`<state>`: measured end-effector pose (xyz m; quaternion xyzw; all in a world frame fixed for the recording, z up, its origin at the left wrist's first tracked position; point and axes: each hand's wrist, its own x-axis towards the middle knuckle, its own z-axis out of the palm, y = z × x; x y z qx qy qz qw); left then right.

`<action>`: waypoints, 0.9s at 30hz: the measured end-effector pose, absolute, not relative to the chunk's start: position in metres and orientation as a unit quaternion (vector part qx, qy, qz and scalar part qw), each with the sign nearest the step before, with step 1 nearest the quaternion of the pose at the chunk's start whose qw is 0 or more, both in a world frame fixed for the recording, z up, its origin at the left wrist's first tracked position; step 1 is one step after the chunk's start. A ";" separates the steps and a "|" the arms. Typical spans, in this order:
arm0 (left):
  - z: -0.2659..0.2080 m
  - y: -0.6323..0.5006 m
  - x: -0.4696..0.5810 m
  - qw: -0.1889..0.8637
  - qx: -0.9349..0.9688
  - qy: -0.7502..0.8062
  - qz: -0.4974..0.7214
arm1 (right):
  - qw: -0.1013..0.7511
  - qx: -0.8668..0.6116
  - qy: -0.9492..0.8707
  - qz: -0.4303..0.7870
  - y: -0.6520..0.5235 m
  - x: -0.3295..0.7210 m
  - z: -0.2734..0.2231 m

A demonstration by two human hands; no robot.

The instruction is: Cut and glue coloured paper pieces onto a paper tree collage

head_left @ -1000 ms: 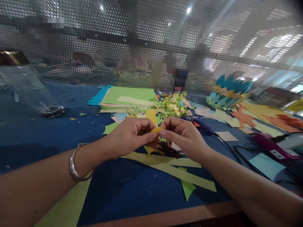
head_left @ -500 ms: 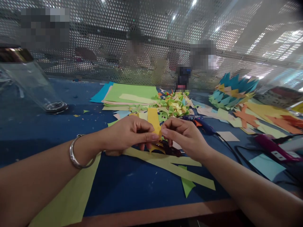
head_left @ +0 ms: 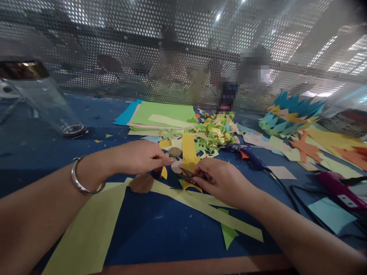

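Note:
My left hand (head_left: 140,157), with a silver bangle at its wrist, has its fingers pinched together. A small curved yellow paper piece (head_left: 164,173) shows below those fingertips and appears to be held by them. My right hand (head_left: 219,176) is closed on dark scissors (head_left: 187,177), whose blades point left over the lower end of a yellow paper strip (head_left: 189,147). Round brownish discs lie near the left hand, one of them a larger disc (head_left: 142,183) just below it. Pale green strips (head_left: 206,209) cross the table in front of both hands.
Behind the hands are a stack of coloured paper (head_left: 164,110) and a heap of paper scraps (head_left: 216,131). A glue gun (head_left: 252,157) with its cable, a purple power strip (head_left: 338,189) and a blue paper crown (head_left: 295,110) are rightward. A glass bottle (head_left: 54,103) stands left.
My hands, earlier together at a yellow paper piece, have moved apart. My left hand has shifted left; my right hand has lowered and taken hold of the scissors. The view has shifted slightly.

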<state>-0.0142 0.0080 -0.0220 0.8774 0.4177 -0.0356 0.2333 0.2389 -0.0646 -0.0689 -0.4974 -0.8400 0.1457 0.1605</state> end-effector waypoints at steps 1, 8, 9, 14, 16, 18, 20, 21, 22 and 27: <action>-0.025 0.008 -0.013 0.181 0.884 0.431 -0.023 | 0.157 -0.495 -0.842 0.144 -0.065 0.239 -0.069; -0.048 0.007 0.003 0.122 0.899 0.405 0.113 | 0.144 -0.479 -0.857 0.121 -0.065 0.242 -0.071; -0.051 0.007 0.005 0.130 0.902 0.396 0.113 | 0.144 -0.482 -0.856 0.121 -0.064 0.243 -0.071; -0.055 0.008 0.011 0.192 0.896 0.388 0.101 | 0.149 -0.495 -0.846 0.130 -0.063 0.246 -0.068; -0.053 0.009 0.009 0.214 0.887 0.397 0.102 | 0.144 -0.501 -0.844 0.127 -0.063 0.248 -0.066; -0.050 0.011 0.005 0.235 0.869 0.417 0.126 | 0.137 -0.507 -0.842 0.119 -0.063 0.251 -0.066; -0.047 0.014 0.001 0.287 0.831 0.439 0.183 | 0.140 -0.512 -0.840 0.108 -0.064 0.252 -0.065; -0.046 0.014 0.000 0.332 0.802 0.445 0.218 | 0.150 -0.511 -0.840 0.102 -0.064 0.252 -0.065; -0.045 0.014 0.000 0.390 0.765 0.445 0.255 | 0.166 -0.505 -0.842 0.094 -0.064 0.252 -0.064; -0.045 -0.001 0.015 0.645 0.532 0.427 0.344 | 0.290 -0.429 -0.855 0.015 -0.067 0.242 -0.064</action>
